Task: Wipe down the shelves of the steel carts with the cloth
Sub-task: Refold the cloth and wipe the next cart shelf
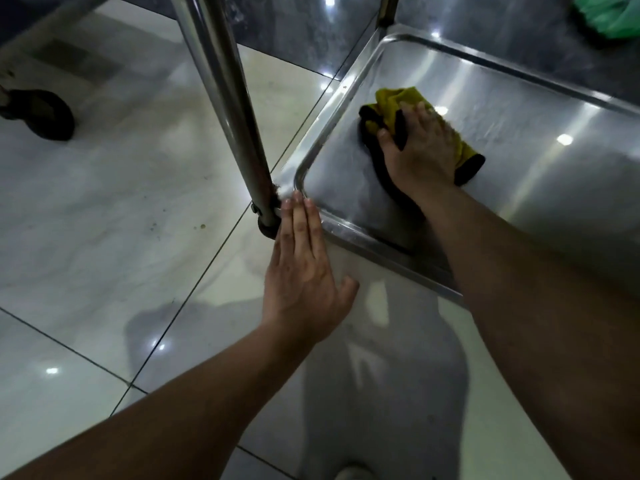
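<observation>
One black caster wheel (41, 114) sits far left on the pale tiled floor (104, 220). Right of it, a steel post (225, 98) meets the shelf's near-left corner, where the left hand (304, 268) rests flat, fingers straight, holding nothing. Further right, the rimmed steel shelf (519, 126) holds only the crumpled yellow-and-black cloth (398, 105), gripped under the right hand (422, 147).

No readable text, label, brand, number or sign is showing anywhere in the view.
</observation>
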Action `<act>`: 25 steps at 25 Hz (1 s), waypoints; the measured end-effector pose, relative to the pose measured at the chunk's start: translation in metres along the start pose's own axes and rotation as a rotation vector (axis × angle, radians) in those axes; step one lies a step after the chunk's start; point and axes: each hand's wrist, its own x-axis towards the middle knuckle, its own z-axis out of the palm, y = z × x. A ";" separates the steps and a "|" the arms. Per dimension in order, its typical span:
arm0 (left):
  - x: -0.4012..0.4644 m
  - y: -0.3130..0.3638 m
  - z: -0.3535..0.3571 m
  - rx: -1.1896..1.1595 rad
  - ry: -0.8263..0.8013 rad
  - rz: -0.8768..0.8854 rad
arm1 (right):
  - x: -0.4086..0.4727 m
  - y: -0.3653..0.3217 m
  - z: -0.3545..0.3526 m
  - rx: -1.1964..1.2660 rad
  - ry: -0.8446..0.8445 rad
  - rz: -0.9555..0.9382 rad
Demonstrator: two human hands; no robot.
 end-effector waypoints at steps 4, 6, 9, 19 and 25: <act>-0.001 -0.003 -0.004 0.043 -0.010 -0.003 | -0.084 -0.001 0.010 0.029 0.027 -0.345; -0.002 -0.006 -0.005 0.074 -0.006 0.031 | -0.084 0.031 -0.002 -0.002 0.004 -0.408; 0.001 0.000 -0.002 0.103 -0.016 0.027 | -0.040 0.063 -0.024 -0.026 0.012 -0.017; 0.007 0.029 -0.014 0.156 -0.054 -0.027 | -0.137 0.074 -0.033 -0.040 0.020 -0.199; 0.010 0.094 0.007 0.011 -0.024 0.224 | -0.144 0.075 -0.030 0.004 0.044 -0.166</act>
